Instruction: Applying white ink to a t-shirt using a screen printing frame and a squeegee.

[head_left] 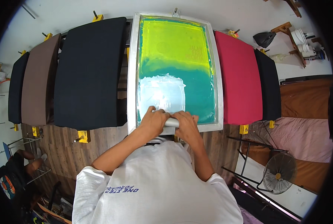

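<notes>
A silver-handled squeegee (171, 123) lies across the near end of a screen printing frame (133, 71). My left hand (154, 121) is closed around its left part and my right hand (187, 125) around its right part. The blade below is hidden by my hands. Within the pale metal frame, the mesh (200, 89) is teal in its near half and yellow-green in the far half. A patch of white ink (160, 89) with a ragged far edge covers the near left of the mesh, just beyond my fingers.
Left of the frame are fabric-covered boards in black (90, 74) and brown (39, 80); to its right, red (239, 80) and black (269, 84) ones. Yellow clamps (84, 136) jut from their ends. A fan (279, 173) stands at lower right, and a seated person (19, 168) is at lower left.
</notes>
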Motion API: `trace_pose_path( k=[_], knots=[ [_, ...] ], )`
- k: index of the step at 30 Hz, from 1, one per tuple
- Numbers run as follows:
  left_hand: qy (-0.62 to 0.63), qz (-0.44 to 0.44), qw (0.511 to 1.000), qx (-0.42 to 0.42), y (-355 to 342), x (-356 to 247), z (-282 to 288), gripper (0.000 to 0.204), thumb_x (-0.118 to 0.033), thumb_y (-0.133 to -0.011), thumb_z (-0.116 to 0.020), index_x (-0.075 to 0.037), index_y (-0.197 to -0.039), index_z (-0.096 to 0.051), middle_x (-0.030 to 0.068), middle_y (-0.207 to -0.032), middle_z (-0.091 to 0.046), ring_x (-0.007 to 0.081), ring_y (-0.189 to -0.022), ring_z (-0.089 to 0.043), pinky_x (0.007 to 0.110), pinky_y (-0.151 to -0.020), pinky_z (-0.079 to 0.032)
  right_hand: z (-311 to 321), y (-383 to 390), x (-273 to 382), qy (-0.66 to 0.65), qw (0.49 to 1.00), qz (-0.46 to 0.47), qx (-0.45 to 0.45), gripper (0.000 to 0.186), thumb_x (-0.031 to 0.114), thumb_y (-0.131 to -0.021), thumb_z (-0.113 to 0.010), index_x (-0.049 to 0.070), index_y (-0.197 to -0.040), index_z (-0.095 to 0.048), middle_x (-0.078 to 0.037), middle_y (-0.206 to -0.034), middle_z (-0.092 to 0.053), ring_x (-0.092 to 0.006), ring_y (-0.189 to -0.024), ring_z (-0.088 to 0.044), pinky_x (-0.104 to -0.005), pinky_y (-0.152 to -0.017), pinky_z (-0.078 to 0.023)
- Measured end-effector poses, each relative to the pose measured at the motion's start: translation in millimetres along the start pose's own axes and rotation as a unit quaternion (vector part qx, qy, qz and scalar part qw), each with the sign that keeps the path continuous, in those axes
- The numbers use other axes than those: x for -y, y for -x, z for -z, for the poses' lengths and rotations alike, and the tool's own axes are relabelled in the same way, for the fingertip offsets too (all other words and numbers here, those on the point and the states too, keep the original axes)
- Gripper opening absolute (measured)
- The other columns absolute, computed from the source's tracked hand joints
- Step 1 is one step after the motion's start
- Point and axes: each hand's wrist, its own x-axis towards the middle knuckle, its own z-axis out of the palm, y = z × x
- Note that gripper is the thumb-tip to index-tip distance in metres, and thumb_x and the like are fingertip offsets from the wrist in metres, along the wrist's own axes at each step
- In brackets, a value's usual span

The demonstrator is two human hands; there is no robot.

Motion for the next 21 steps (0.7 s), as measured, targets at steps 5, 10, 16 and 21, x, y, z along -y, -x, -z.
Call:
trace_pose_path(
  k=[5,10,16,21],
  knots=[
    [-0.004,0.014,0.993,-0.118,-24,20,28,0.034,0.005,-0.070,-0.063,-0.008,-0.101,-0.072,0.0128,-0.094,-0.071,0.0279,-0.094,-0.066,0.043,-0.093,-0.041,13,-58,-2,0.034,0.993,0.093,-0.058,0.041,-0.004,-0.065,-0.061,0.012,-0.103,-0.065,-0.008,-0.095,-0.063,-0.0305,-0.094,-0.058,-0.0447,-0.079,-0.031],
    [0.004,0.038,0.994,-0.106,-57,64,40,0.036,0.004,-0.069,-0.065,-0.008,-0.102,-0.073,0.0155,-0.091,-0.071,0.0330,-0.088,-0.067,0.044,-0.088,-0.044,12,-118,-4,0.074,0.994,0.080,-0.021,0.028,0.000,-0.069,-0.068,0.012,-0.094,-0.070,-0.012,-0.093,-0.067,-0.0334,-0.092,-0.063,-0.0509,-0.075,-0.032],
    [0.041,0.049,0.993,-0.102,-70,72,44,0.045,0.011,-0.062,-0.060,-0.002,-0.104,-0.071,0.0233,-0.092,-0.069,0.0407,-0.088,-0.066,0.045,-0.084,-0.052,11,-137,-5,0.063,0.997,0.051,0.004,0.026,0.001,-0.068,-0.068,0.012,-0.092,-0.071,-0.011,-0.089,-0.068,-0.0329,-0.092,-0.063,-0.0506,-0.075,-0.033],
    [0.001,0.019,0.995,-0.094,-53,71,21,0.038,0.003,-0.065,-0.068,-0.006,-0.102,-0.069,0.0178,-0.089,-0.070,0.0354,-0.084,-0.068,0.047,-0.076,-0.051,6,-112,-6,0.062,0.997,0.043,0.017,0.034,0.001,-0.064,-0.068,0.014,-0.095,-0.068,-0.010,-0.093,-0.066,-0.0335,-0.093,-0.060,-0.0484,-0.076,-0.039]
  ],
)
